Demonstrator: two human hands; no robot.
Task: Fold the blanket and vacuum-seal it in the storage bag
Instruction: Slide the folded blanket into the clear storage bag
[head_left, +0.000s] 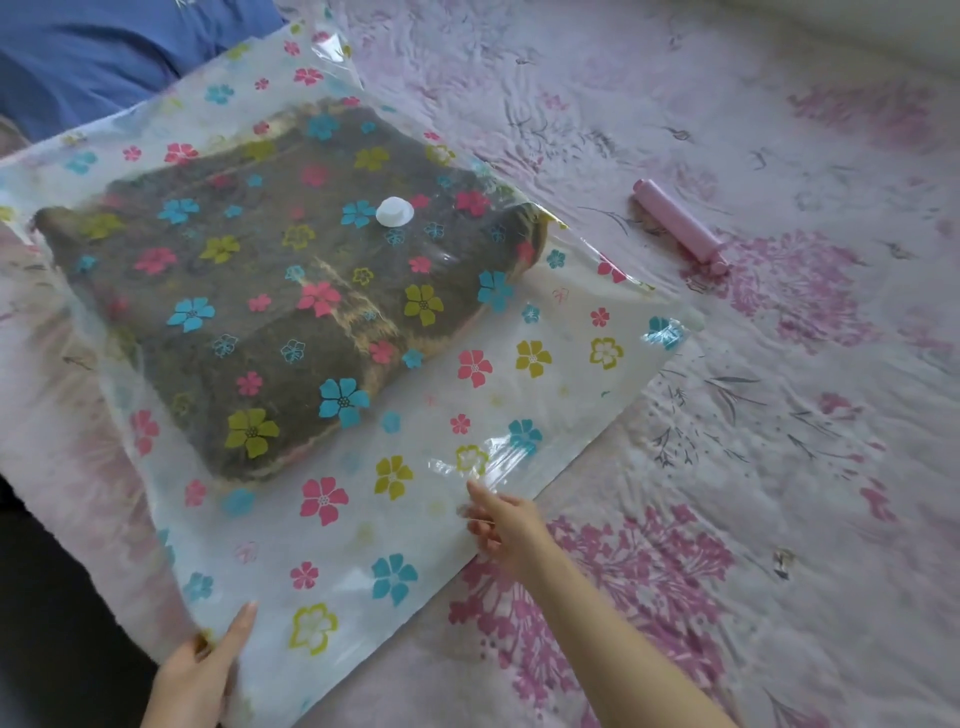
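Note:
A folded dark brown blanket (270, 291) lies inside a clear storage bag (363, 545) printed with coloured flowers, spread on the bed. A white round valve (395, 212) sits on the bag's top face over the blanket. My left hand (202, 670) holds the bag's near corner, thumb on top of the plastic. My right hand (501, 522) rests on the bag's near right edge with fingers loosely bent; whether it pinches the film is unclear. A pink hand pump (680, 226) lies on the bed to the right of the bag.
The bed cover (753, 441) is white with pink and grey flower prints. A blue pillow or cloth (104, 57) lies at the far left behind the bag. The bed's left edge drops to a dark floor (52, 623).

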